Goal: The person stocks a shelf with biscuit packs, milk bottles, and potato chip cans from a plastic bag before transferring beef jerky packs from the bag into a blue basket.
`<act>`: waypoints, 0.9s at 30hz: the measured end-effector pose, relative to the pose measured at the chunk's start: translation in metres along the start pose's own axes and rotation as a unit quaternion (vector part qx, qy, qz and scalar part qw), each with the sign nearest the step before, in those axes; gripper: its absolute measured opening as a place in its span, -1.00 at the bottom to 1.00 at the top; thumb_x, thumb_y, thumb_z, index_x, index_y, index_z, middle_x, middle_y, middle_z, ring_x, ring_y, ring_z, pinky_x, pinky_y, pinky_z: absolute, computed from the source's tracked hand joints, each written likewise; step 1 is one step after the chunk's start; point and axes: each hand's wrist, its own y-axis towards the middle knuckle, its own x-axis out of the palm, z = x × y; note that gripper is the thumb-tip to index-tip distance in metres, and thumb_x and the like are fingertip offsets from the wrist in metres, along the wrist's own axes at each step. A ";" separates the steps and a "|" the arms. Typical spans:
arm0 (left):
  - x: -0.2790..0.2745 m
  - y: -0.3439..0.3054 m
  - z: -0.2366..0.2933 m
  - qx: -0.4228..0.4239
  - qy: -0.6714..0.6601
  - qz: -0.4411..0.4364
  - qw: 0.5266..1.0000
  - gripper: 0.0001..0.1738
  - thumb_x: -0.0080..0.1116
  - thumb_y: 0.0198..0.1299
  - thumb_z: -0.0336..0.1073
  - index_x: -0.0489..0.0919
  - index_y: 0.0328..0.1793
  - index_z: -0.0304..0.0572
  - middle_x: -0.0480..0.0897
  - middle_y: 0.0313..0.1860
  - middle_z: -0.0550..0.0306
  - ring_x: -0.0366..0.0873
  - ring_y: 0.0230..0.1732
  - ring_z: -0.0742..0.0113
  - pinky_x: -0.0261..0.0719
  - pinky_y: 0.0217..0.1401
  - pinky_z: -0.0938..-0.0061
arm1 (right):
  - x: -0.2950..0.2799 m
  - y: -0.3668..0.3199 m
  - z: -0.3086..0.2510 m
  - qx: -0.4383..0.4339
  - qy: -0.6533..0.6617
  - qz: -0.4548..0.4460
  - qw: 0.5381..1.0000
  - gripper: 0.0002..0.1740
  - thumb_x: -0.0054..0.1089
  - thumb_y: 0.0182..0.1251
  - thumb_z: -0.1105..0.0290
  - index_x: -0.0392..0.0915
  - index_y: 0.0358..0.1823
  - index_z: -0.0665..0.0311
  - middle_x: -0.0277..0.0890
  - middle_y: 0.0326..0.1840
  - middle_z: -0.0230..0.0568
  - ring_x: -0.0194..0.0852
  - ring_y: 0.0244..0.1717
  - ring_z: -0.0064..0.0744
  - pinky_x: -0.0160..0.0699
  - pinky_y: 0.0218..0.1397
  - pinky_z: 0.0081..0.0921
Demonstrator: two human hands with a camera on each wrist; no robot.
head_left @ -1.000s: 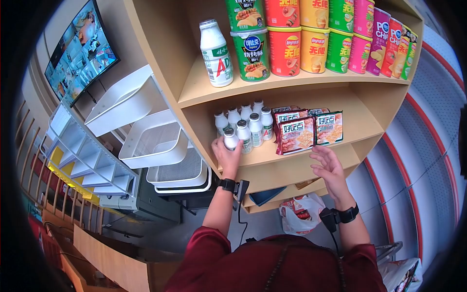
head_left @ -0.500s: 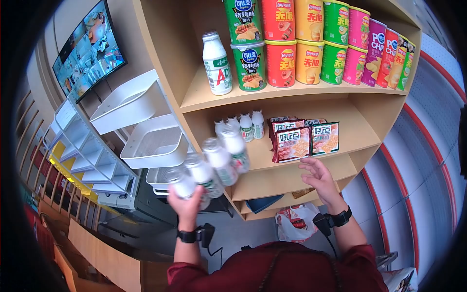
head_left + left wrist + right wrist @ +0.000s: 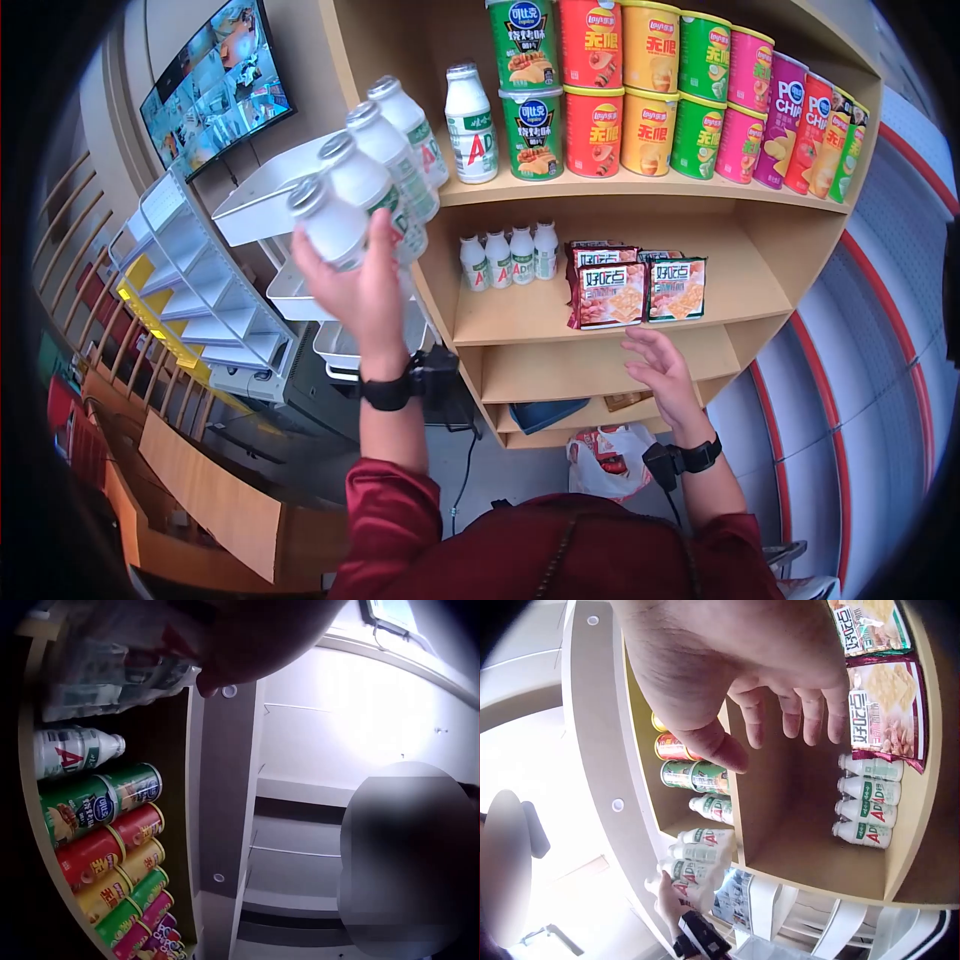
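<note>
**Bottle pack (image 3: 368, 178) raised in the left hand (image 3: 362, 290), beside the top shelf (image 3: 600, 186).**
The fingers curl round the pack's near end. The right hand (image 3: 662, 370) hangs spread and empty before the lower shelf (image 3: 520, 322). Full bottles in slick film probably feel weighty and may sag, so a grip under the middle looks safer.

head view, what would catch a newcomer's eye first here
The left hand holds a row of four white bottles raised high, in front of the left edge of the wooden shelf unit. Beside them, colourful snack cans stand stacked in two tiers on the upper shelf. The right hand hovers open, just below the cracker packets on the middle shelf.
</note>
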 end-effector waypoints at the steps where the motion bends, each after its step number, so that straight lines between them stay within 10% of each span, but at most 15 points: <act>1: 0.007 0.000 -0.003 0.026 0.085 0.010 0.996 -0.32 0.41 -0.04 -0.32 0.32 0.17 -0.39 0.52 -0.05 0.01 0.50 -0.09 0.34 0.46 -0.05 0.46 | -0.002 0.000 0.001 -0.003 0.000 -0.002 1.000 -0.47 0.08 0.11 0.67 0.31 0.17 0.31 0.29 0.23 -0.23 0.25 0.26 -0.35 0.38 0.16 -0.44; 8: 0.059 0.019 -0.036 0.184 0.285 0.008 0.941 -0.24 0.37 -0.02 -0.10 0.28 0.19 -0.41 0.46 0.02 -0.22 0.42 0.05 -0.12 0.37 0.10 0.21 | -0.013 -0.005 0.008 0.002 0.002 0.021 1.000 -0.47 0.07 0.10 0.69 0.31 0.17 0.31 0.29 0.24 -0.22 0.26 0.26 -0.33 0.39 0.16 -0.43; 12: 0.078 0.040 -0.038 0.065 0.199 -0.080 0.975 -0.42 0.18 0.16 -0.11 0.30 0.14 -0.38 0.45 0.00 -0.20 0.43 0.04 -0.10 0.38 0.06 0.17 | -0.011 -0.005 0.013 0.010 0.014 0.025 1.000 -0.47 0.06 0.10 0.69 0.31 0.16 0.31 0.29 0.23 -0.23 0.27 0.24 -0.33 0.39 0.15 -0.43; 27: 0.111 0.059 -0.101 0.149 0.211 -0.103 0.960 -0.44 0.02 0.26 -0.09 0.24 0.21 -0.39 0.40 0.07 -0.24 0.39 0.08 -0.13 0.35 0.13 0.16 | -0.001 0.000 0.026 0.033 0.010 0.019 0.999 -0.48 0.04 0.11 0.69 0.31 0.16 0.32 0.30 0.22 -0.24 0.30 0.22 -0.37 0.39 0.14 -0.47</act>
